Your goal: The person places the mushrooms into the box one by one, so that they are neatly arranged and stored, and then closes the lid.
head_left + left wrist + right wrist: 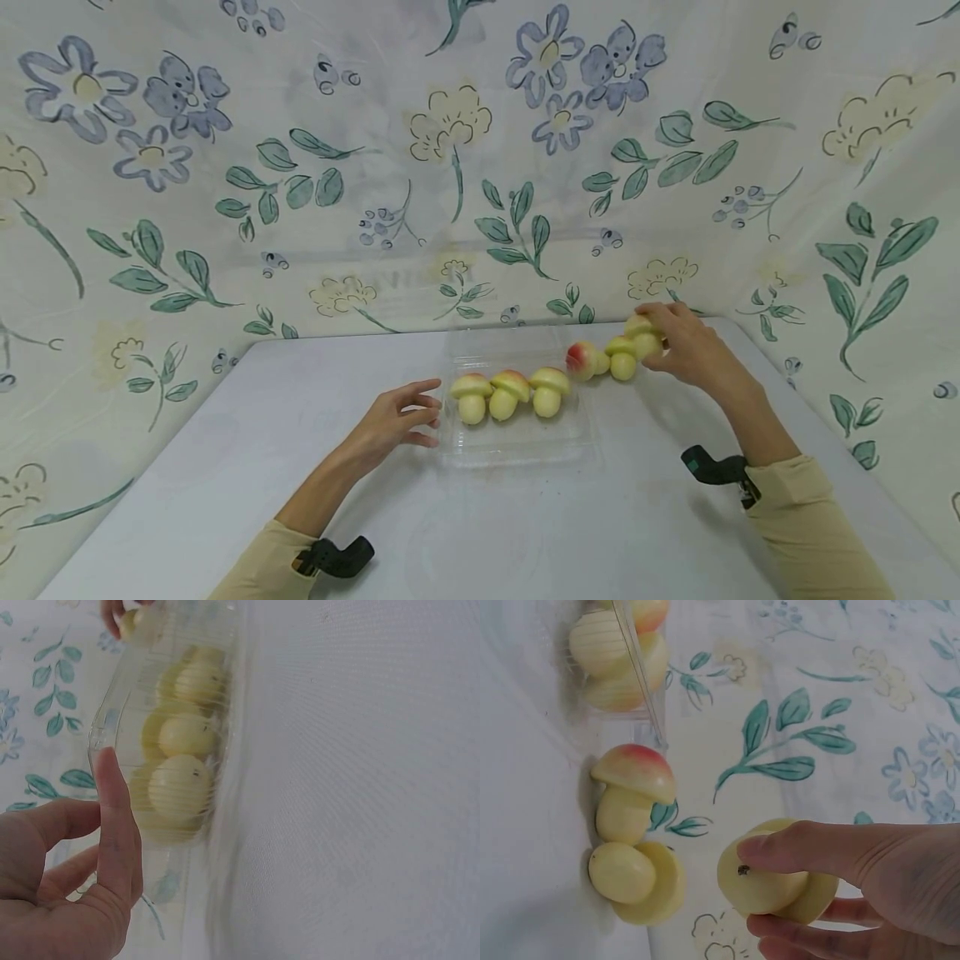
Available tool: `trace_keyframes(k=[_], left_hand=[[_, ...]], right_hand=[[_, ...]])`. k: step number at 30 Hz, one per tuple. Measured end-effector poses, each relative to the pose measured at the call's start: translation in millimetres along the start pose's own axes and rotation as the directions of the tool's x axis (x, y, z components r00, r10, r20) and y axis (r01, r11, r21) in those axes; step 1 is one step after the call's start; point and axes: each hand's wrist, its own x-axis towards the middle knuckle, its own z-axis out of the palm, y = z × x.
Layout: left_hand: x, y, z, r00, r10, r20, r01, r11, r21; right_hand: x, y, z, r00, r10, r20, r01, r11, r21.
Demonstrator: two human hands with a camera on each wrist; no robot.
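Fingers spread loosely apart and holding nothing, the left hand (pixel 384 427) reaches to the left side of a clear plastic container (pixel 517 455); whether the fingertips touch its wall, I cannot tell. The one container sits on a white worktop (pixel 525 533), about midway between the left and right edges and closer to the far edge than to the near one. Three mushroom-shaped pieces (pixel 504 405) lie inside it in a row from left to right, pale stems toward the near edge and yellowish caps beyond. Two more lie loose on the worktop just right of the container, near the far edge: a red-capped piece (pixel 582 360) with its cap toward the container, and a yellow-capped piece (pixel 622 364) right beside it. Toward the far right corner, the right hand (pixel 686 343) pinches a sixth piece (pixel 765 891) between thumb and fingers, the thumb lying on the pale stem close to a small dark spot at its end. Past the far edge hangs one floral cloth (pixel 405 250), printed with green leaves and blue and yellow flowers.
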Motion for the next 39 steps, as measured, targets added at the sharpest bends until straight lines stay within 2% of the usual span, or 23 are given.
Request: trace_keyframes(k=[17, 39], left_hand=[[0.7, -0.8, -0.7, 1.0, -0.003, 0.004, 0.003, 1.0, -0.008], [0.2, -0.3, 0.0, 1.0, -0.011, -0.003, 0.011, 1.0, -0.012]], right_hand=[[-6, -21, -4, 0.999, -0.051, -0.004, 0.051, 0.999, 0.003], [-7, -40, 9, 0.993, -0.121, 0.001, 0.121, 0.993, -0.003]])
